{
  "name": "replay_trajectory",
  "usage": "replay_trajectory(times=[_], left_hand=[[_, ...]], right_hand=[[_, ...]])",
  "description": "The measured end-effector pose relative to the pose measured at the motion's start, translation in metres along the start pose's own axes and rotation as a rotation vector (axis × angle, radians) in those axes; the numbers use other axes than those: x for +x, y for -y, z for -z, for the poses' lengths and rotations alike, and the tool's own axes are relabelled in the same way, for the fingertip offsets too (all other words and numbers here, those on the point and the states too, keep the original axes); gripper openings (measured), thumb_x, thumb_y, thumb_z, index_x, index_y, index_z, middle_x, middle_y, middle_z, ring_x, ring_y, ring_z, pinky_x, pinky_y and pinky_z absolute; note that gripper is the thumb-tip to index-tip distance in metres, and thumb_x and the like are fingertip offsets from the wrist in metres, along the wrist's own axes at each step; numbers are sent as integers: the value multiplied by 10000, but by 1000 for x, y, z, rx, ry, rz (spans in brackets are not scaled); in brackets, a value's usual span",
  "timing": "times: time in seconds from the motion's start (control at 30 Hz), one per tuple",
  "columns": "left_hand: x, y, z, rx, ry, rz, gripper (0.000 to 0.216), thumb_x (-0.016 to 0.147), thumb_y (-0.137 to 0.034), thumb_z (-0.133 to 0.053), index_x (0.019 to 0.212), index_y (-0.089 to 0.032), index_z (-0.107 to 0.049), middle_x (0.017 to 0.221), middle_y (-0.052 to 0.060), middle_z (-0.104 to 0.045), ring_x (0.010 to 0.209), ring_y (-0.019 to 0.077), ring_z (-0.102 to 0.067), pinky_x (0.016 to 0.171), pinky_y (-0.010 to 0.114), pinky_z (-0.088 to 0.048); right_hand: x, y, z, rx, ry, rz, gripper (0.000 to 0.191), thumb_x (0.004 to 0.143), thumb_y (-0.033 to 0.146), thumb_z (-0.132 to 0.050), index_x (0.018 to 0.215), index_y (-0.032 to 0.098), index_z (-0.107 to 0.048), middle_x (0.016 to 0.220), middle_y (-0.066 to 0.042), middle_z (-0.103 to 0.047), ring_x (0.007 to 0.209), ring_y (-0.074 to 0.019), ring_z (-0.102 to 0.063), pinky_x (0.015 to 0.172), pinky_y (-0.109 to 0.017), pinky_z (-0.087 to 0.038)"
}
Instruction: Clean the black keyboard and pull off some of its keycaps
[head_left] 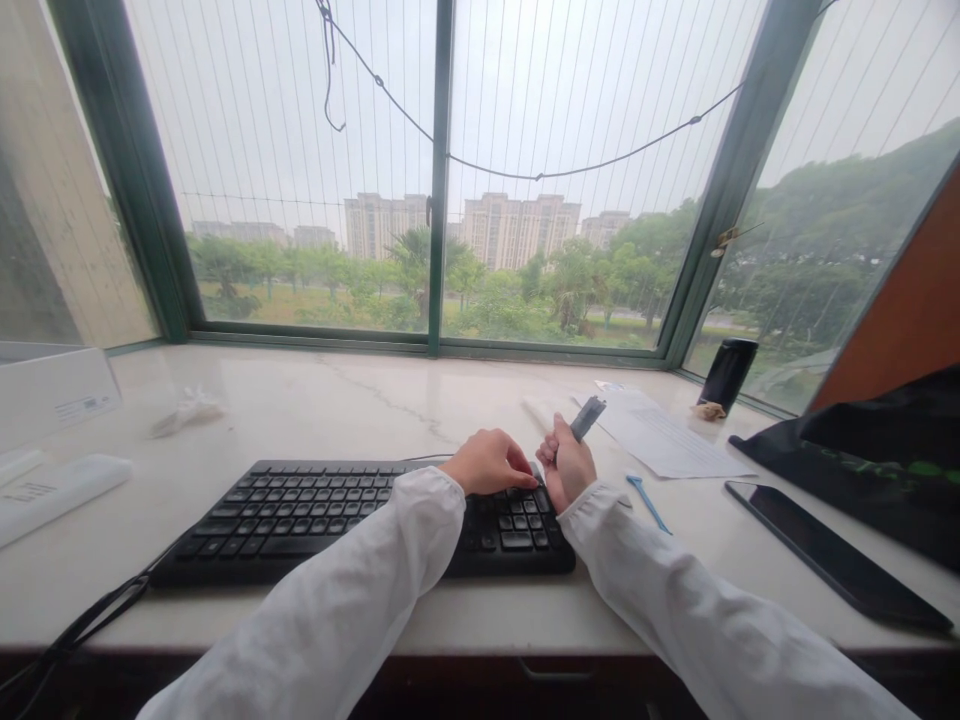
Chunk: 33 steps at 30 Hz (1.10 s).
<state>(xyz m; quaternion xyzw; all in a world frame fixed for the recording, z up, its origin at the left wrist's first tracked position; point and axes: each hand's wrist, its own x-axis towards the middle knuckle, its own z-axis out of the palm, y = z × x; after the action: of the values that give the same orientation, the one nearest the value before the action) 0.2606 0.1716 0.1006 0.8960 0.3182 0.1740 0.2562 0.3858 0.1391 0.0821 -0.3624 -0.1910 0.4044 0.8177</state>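
A black keyboard [300, 515] lies on the pale marble ledge in front of me. My right hand [568, 468] is closed around a slim grey tool [587, 417] whose end sticks up and away from the fist, above the keyboard's right end. My left hand [489, 462] hovers over the number pad with its fingers curled, the fingertips pinched close to the lower end of the tool. What lies between those fingertips is too small to make out. Both arms wear white sleeves.
Sheets of paper [660, 435] and a blue plastic pick [648, 502] lie right of the keyboard. A dark phone [832, 555] and a black bag [877, 450] sit further right, with a black cup [727, 373] near the window. White boxes [52, 490] and crumpled tissue [187, 410] are at left.
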Motion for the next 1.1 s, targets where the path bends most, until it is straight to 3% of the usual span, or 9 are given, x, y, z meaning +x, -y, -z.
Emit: replay_trajectory(times=[0.17, 0.37, 0.67, 1.0, 1.1], left_hand=[[0, 2, -1, 15, -24, 9, 290, 688, -428, -700, 869, -217, -781, 778, 19, -738, 728, 165, -636, 711, 244, -469], [0, 2, -2, 24, -23, -18, 279, 702, -427, -690, 867, -220, -779, 780, 16, -740, 727, 157, -641, 702, 231, -468], [0, 2, -1, 222, -39, -200, 238, 737, -439, -694, 891, -270, -759, 920, 5, -738, 867, 179, -657, 814, 258, -469], [0, -2, -9, 424, -37, -172, 217, 838, -408, -591, 916, -266, -735, 971, 36, -709, 901, 219, -653, 803, 320, -495], [-3, -6, -10, 495, -23, -164, 250, 873, -417, -543, 965, -257, -711, 1018, 61, -676, 906, 236, -654, 770, 339, -504]], right_hand=[[-4, -4, -1, -90, 38, -22, 414, 743, 339, -744, 641, 197, -369, 433, 127, -293, 372, -18, -227, 347, -160, -207], [-2, -3, 0, 14, 23, -66, 429, 809, 359, -687, 627, 203, -331, 433, 122, -286, 369, -26, -223, 344, -160, -228], [11, 3, 6, 55, -36, -196, 441, 908, 443, -551, 626, 197, -316, 434, 111, -274, 345, -25, -223, 333, -164, -241], [-2, 2, -4, -8, 138, 16, 417, 715, 356, -771, 668, 194, -390, 468, 120, -304, 391, -21, -251, 357, -160, -239], [-2, 6, -6, -26, 124, 62, 430, 705, 353, -769, 659, 200, -370, 459, 127, -279, 385, -19, -221, 350, -168, -209]])
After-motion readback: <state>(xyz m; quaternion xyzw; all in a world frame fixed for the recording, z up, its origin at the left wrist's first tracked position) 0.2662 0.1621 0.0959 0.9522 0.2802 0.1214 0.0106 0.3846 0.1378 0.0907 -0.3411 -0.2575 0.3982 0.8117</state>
